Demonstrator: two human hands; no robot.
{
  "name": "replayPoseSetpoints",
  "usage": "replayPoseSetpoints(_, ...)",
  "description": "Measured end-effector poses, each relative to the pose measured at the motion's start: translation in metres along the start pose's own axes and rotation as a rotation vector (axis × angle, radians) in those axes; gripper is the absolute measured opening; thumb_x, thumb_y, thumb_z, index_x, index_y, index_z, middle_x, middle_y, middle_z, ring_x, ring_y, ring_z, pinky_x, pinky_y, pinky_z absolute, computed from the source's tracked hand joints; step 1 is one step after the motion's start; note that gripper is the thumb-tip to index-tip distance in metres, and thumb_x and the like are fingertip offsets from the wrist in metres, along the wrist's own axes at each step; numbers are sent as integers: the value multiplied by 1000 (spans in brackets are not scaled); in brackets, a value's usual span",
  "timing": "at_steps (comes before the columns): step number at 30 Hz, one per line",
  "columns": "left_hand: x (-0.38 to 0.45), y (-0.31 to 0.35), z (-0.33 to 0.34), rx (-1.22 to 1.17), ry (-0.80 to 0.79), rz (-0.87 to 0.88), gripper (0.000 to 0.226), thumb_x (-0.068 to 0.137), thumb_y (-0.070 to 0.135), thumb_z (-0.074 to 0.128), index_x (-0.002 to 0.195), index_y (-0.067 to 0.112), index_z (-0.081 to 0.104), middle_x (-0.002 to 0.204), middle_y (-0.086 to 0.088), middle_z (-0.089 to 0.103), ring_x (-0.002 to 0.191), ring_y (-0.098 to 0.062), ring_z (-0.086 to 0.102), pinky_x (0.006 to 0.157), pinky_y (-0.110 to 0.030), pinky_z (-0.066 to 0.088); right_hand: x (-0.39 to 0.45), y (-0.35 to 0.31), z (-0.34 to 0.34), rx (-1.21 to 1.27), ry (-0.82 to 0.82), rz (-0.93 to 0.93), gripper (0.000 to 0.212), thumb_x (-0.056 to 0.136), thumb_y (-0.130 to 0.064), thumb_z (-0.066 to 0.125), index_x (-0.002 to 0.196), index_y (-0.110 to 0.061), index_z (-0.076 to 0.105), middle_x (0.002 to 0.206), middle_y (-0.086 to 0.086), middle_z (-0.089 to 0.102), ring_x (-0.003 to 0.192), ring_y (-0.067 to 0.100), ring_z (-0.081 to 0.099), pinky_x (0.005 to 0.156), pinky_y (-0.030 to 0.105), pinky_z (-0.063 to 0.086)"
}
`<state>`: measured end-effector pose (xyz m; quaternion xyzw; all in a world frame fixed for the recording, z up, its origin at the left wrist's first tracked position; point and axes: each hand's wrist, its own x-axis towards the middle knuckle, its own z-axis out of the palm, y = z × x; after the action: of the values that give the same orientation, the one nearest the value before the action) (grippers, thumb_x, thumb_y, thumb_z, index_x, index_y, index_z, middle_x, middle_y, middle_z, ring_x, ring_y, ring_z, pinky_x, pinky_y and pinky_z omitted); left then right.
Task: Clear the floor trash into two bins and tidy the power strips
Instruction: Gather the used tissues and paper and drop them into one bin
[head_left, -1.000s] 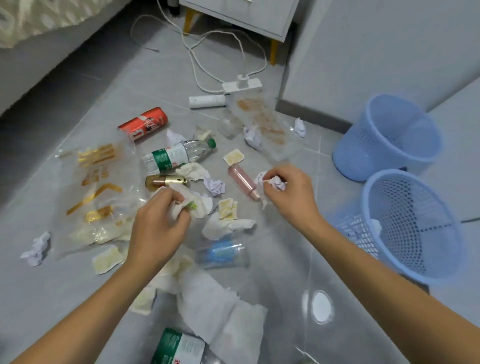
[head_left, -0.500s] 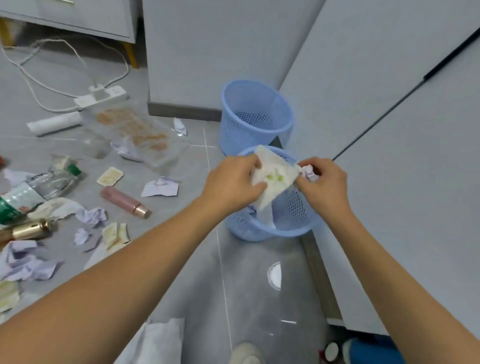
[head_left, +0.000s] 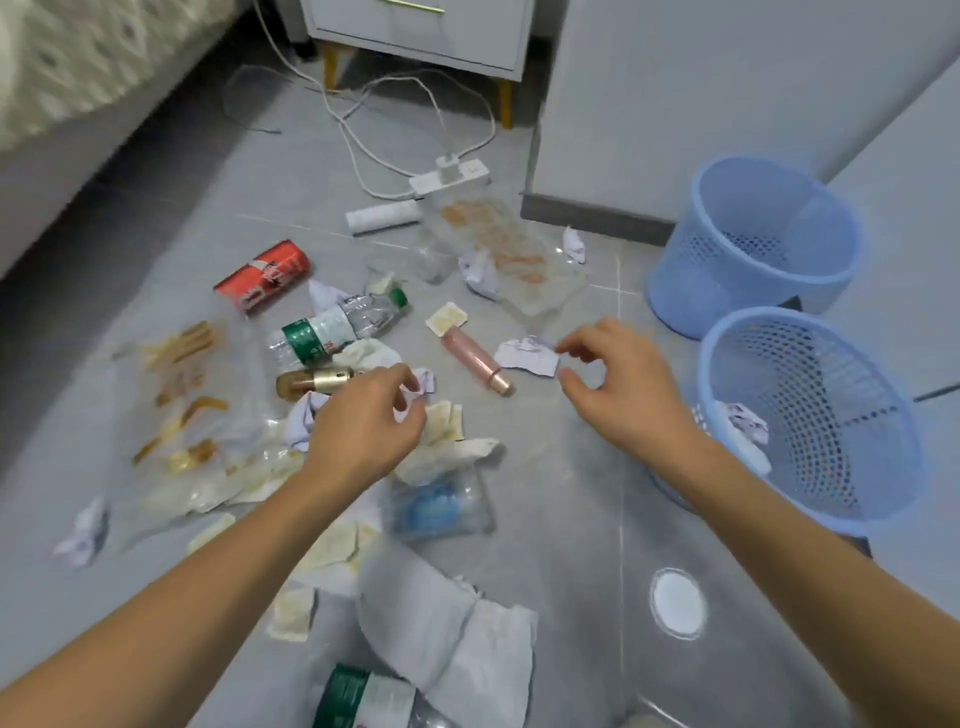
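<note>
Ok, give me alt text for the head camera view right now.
Two bare hands reach over a trash-strewn grey floor: the left hand over crumpled paper, the right hand beside a paper scrap. Two blue bins stand at right.

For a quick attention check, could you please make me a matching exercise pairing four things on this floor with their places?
Things:
1. red can
2. pink tube
3. power strip
4. crumpled paper

Places:
A. inside the nearer blue bin
B. by the cabinet's yellow legs, cables attached
C. far left of the pile, on its side
D. between the two hands

Pairs: 1-C, 2-D, 3-B, 4-A
</note>
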<state>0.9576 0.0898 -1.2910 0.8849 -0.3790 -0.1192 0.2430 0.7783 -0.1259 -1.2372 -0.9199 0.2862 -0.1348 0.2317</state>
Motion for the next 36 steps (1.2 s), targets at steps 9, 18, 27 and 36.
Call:
replayPoseSetpoints(9, -45, -129, -2, 226, -137, -223, 40, 92, 40, 62, 132, 34, 60, 126, -1, 49, 120, -27, 47, 79, -42, 54, 37, -41, 148, -274, -664, -243, 57, 78, -38, 76, 131, -35, 57, 132, -3, 48, 129, 23, 45, 98, 41, 49)
replayPoseSetpoints(18, -21, -136, 33, 473, -136, -126, 49, 87, 60, 62, 129, 36, 55, 135, -3, 45, 125, -29, 41, 90, -45, 48, 47, -25, 195, -337, -750, -272, 59, 71, -37, 83, 124, -35, 56, 118, -1, 43, 111, 23, 45, 90, 42, 49)
replayPoseSetpoints(27, -3, -113, 48, 477, -240, -160, 15, 96, 18, 61, 108, 11, 66, 121, -11, 46, 115, -31, 44, 77, -41, 55, 39, -13, 195, -190, -655, -225, 25, 78, -11, 74, 101, -18, 69, 104, 5, 57, 93, 26, 60, 76, 34, 48)
replayPoseSetpoints(36, -14, -102, 22, 344, -60, 41, 13, 87, 8, 67, 77, 11, 60, 87, -6, 54, 90, -26, 50, 55, -38, 44, 27, -19, 128, 50, -342, -92, 21, 70, -9, 71, 88, -18, 72, 91, -5, 58, 84, 21, 59, 70, 35, 46)
